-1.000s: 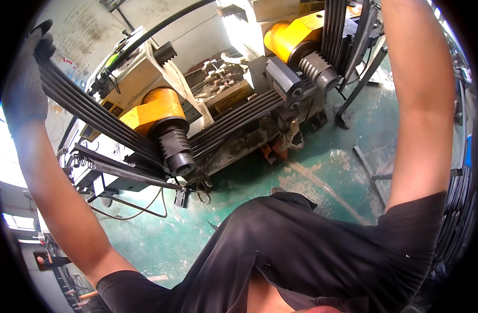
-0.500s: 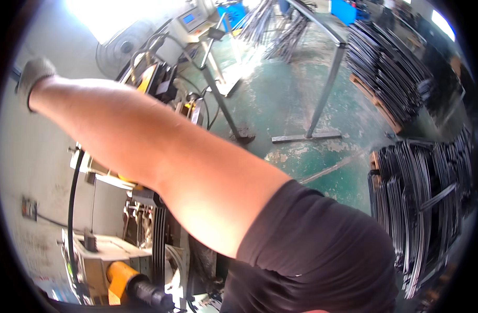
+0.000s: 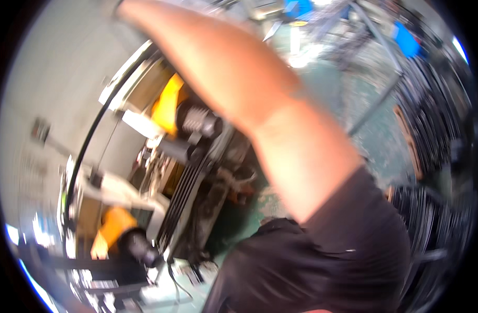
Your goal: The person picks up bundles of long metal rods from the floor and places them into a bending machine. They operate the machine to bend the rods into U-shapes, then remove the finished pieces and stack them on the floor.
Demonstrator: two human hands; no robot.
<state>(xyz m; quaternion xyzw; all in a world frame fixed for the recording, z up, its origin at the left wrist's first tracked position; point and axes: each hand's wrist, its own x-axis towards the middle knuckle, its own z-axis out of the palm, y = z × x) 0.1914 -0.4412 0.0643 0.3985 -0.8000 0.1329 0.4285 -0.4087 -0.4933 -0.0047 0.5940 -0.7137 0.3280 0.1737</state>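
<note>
Black metal bars are lying side by side along the machine between an upper yellow bending head and a lower yellow bending head. The right arm is spanning the view; its hand is blurring at the upper edge, so its grip cannot be told.

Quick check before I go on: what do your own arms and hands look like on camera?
The right arm is bare below a plain, dark short sleeve with a small pale mark. The right hand runs out of the picture, so I can't tell about a glove. Blur keeps me from making out the left arm or hand.
</note>
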